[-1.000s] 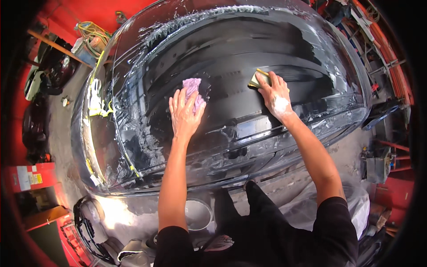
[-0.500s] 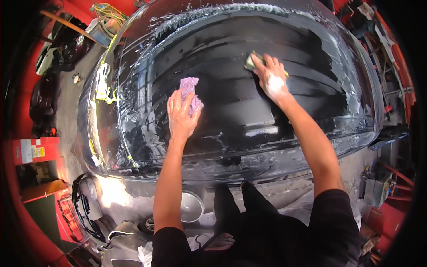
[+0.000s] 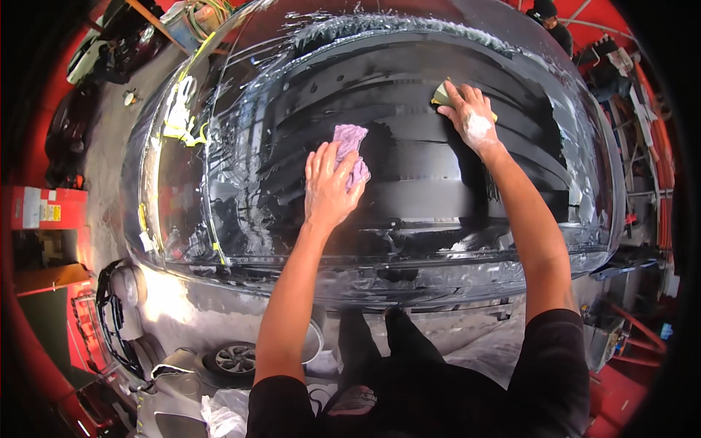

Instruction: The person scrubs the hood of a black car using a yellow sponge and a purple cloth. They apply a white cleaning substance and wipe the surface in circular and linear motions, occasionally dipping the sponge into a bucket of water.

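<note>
The left hand point(image 3: 330, 186) is laid flat with its fingers spread, pressed on a crumpled purple cloth point(image 3: 350, 146) whose soft folds show beyond the fingertips. The right hand point(image 3: 471, 117) is stretched farther up and to the right, fingers splayed and dabbed with white foam, flattened on a yellow-green sponge point(image 3: 442, 93) of which only a wedge-shaped edge is seen at the fingers' left side. Both cloth and sponge are held against the dark, glossy car body point(image 3: 409, 197), a curved wet panel streaked with soapy film and ribbed by reflected bands; the two are well apart, each under its own hand. Yellow tape strips point(image 3: 179, 117) are seen along the panel's left edge. At the far left a red box point(image 3: 55, 208) bearing a white and a yellow rectangular label is set against the wall. Below the panel, near the left forearm, a wheel point(image 3: 235, 359) lies on the grey floor beside a round pale bucket point(image 3: 315, 343). At the upper right another person point(image 3: 549, 20) in dark clothing is seen.
</note>
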Demonstrator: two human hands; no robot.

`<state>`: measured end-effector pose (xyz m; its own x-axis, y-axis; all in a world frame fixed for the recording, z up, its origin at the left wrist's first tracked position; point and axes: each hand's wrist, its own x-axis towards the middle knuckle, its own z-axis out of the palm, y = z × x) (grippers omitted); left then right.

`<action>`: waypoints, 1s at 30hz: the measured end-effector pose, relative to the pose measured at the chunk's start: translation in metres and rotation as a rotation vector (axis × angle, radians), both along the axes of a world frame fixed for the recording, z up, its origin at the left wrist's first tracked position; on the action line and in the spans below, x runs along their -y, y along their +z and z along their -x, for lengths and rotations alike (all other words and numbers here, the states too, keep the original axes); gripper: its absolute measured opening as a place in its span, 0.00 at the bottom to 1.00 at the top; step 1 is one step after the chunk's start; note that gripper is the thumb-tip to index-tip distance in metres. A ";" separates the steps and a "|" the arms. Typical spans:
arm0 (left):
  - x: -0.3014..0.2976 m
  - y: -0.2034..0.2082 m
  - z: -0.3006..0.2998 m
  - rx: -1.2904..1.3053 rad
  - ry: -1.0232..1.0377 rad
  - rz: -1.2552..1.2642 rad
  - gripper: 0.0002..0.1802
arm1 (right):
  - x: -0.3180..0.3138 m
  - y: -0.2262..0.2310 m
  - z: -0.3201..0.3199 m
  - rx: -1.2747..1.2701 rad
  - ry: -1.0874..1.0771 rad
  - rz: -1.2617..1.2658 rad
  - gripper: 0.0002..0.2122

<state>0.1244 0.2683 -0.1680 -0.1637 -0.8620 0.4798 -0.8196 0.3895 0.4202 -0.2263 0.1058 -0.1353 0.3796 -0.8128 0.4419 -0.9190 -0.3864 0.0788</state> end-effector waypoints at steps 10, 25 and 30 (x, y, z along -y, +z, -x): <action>-0.001 -0.006 -0.007 -0.024 0.231 0.012 0.28 | -0.206 -0.004 0.023 0.100 0.101 -0.075 0.33; 0.028 -0.009 -0.086 0.134 0.278 -0.006 0.28 | -0.164 -0.003 0.033 0.085 0.130 -0.128 0.32; 0.037 -0.015 -0.062 0.085 0.271 -0.072 0.28 | -0.004 0.012 0.006 0.010 -0.047 -0.055 0.24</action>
<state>0.1868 0.2308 -0.1830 0.0402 -0.9112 0.4101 -0.9231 0.1233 0.3644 -0.2321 0.1095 -0.1232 0.3366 -0.8525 0.4000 -0.9367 -0.3467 0.0492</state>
